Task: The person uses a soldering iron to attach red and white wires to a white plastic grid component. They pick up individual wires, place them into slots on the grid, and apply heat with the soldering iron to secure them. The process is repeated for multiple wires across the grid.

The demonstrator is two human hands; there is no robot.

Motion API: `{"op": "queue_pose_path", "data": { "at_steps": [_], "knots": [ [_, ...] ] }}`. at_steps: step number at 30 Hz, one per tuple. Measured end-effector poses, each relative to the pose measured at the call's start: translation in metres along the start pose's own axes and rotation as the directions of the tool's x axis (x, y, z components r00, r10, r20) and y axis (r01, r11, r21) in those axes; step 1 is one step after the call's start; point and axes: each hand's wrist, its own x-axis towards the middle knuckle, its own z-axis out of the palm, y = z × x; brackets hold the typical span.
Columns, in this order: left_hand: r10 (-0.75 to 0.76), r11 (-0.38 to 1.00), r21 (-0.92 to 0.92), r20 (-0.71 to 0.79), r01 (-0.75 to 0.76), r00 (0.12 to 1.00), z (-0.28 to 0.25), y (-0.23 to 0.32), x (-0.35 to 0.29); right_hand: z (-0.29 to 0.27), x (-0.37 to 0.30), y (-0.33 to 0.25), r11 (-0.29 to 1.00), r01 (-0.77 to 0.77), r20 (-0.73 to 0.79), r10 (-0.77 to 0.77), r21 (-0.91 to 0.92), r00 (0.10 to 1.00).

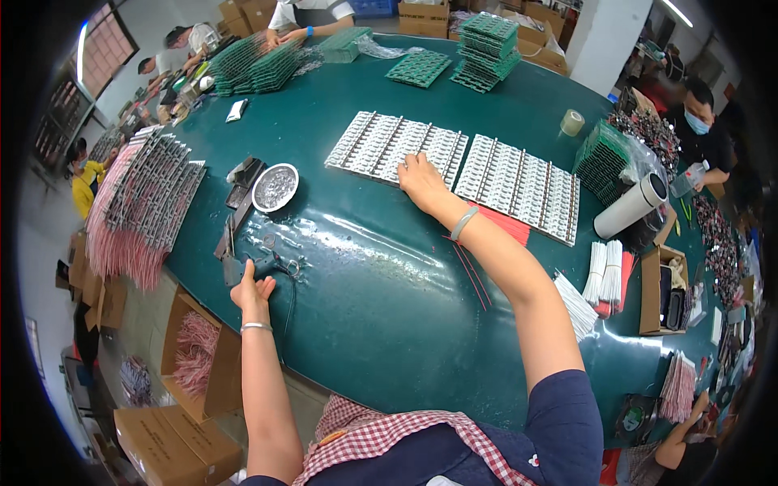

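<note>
Table (365, 348): dark green and shiny, it fills the middle of the frame.
Left panel (397, 146): white, with rows of small parts and thin dark strips, it lies flat in the upper middle of the frame.
Right panel (519, 188): of the same kind, it lies just beside, right of centre.
Right hand (423, 180): near the centre of the frame, its fingers are bent down at the lower edge of the left panel; whether they pinch something, I cannot tell.
Left hand (253, 290): left of centre and lower, its thumb and fingers are partly spread, close at a dark tool (270, 264); I cannot tell if it has hold of this.
Red wires (512, 231): one bunch is at the lower edge of the right panel, and some loose ones lie below.
White bowl (254, 194): left of centre, it contains small shiny pieces.
Wired boards (154, 190): they are piled at the left of the frame.
</note>
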Motion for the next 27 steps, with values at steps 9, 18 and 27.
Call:
{"op": "queue_pose_path", "data": {
  "at_steps": [9,18,27],
  "knots": [
    [0.077,0.996,0.048,-0.219,-0.068,0.973,0.013,0.004,0.0,-0.026,0.023,-0.021,0.986,-0.047,0.037,0.053,-0.159,0.998],
    [0.014,0.997,0.077,-0.282,0.008,0.959,0.036,0.003,0.002,-0.073,0.028,-0.004,0.959,-0.151,-0.247,0.09,-0.241,0.965],
    [-0.119,0.964,-0.257,-0.195,0.067,0.974,0.021,0.014,-0.003,-0.234,-0.13,-0.158,0.996,-0.041,-0.173,0.027,-0.077,0.985]
  ]
}}
